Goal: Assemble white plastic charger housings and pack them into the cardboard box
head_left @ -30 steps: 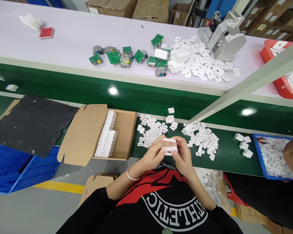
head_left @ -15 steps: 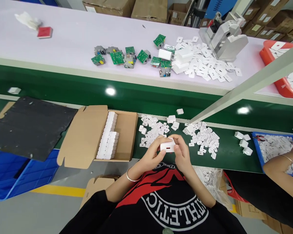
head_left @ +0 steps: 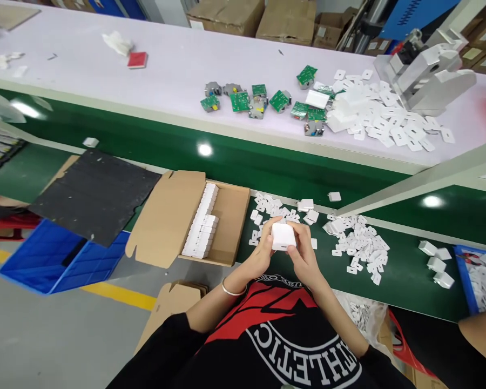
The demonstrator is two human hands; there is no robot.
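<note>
A white charger housing (head_left: 283, 236) is held between both hands, above the green work surface near my chest. My left hand (head_left: 264, 249) grips its left side, and my right hand (head_left: 305, 252) closes on its right side with the thumb at the lower corner. The broad face of the housing is turned up, with a dark slot at its near edge. Behind the hands lies a pile of small white plates (head_left: 269, 205); another pile of white plates (head_left: 362, 243) spreads to the right. An open cardboard box (head_left: 231, 221) with rows of white housings (head_left: 202, 229) stands to the left.
On the upper shelf (head_left: 166, 65) lie green circuit boards (head_left: 240, 101), a heap of white parts (head_left: 348, 105) and a metal fixture (head_left: 429, 75). A slanting post (head_left: 425, 167) rises at right. A blue crate (head_left: 65, 259) is at left. A co-worker's arm (head_left: 484, 335) shows at lower right.
The housing has been turned in my hands: its slotted end faced me before, and now its broad face shows. The camera view has swung left, shifting the scene rightward.
</note>
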